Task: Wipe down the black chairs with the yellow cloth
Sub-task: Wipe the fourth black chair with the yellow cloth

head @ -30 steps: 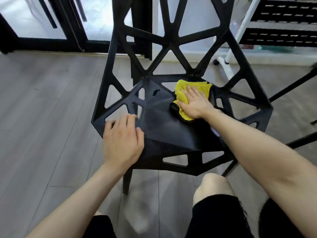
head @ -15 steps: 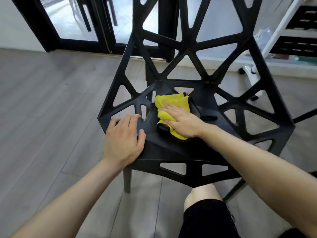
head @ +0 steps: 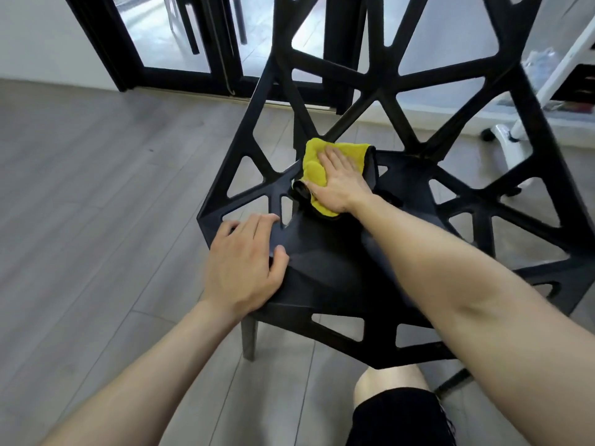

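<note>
right hand (head: 341, 181) flat, fingers straight, pressing folded yellow microfibre cloth (head: 314, 170) on black angular lattice plastic chair (head: 325, 272) seat, left hand (head: 244, 265) open, resting on seat's front-left edge, grey wood-plank floor (head: 96, 188), black-framed glass doors (head: 180, 37) behind, white wheeled rack (head: 515, 130) right

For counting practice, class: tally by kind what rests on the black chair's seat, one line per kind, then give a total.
yellow cloth: 1
hands: 2 (left hand, right hand)
Total: 3
</note>
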Available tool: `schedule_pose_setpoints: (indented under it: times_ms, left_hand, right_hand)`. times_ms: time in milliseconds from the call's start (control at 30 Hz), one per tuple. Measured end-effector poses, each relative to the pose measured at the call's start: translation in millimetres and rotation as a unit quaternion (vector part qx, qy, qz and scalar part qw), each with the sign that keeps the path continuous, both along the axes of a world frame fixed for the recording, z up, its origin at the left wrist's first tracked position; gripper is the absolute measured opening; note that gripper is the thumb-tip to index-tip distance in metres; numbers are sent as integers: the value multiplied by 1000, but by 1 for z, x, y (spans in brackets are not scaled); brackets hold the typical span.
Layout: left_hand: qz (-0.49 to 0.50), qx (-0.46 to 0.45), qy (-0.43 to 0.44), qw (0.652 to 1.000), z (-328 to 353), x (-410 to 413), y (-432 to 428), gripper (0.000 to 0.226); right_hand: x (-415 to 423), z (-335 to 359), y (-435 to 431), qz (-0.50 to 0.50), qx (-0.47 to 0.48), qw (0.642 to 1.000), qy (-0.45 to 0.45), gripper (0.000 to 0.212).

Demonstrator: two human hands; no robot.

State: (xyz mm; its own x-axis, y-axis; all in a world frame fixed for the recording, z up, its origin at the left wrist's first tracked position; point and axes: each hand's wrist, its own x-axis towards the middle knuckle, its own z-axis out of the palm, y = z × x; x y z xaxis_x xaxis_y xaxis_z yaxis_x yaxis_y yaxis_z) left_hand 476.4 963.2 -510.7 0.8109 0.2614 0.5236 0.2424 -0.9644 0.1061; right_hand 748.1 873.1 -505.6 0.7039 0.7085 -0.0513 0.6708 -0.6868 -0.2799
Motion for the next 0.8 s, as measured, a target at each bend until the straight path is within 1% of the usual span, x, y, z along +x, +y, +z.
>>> schedule_pose_setpoints:
  times_ms: [100,233,433,533,633,800]
  left_hand:
    - [2,3,-1,1000,1,0,1,39]
    - [9,-14,6,1000,6,1,-1,38]
    - [6,-16,41,999,11,-1,-4,40]
    - [0,-14,35,999,10,-1,-4,40]
    - [-5,-13,22,1000,8,0,-4,40]
    - [-11,-23,6,1000,5,-1,-4,41]
  right_hand:
    - [5,-4,4,4,12,1000,-3,97]
    - [-20,0,-14,9,24,999,25,79]
    - [-98,9,-93,65,25,994,87,71]
    - [-119,10,-117,74,28,994,81,70]
    - [-104,6,-101,59,23,996,66,71]
    - [-30,-3,-28,-18,8,999,32,80]
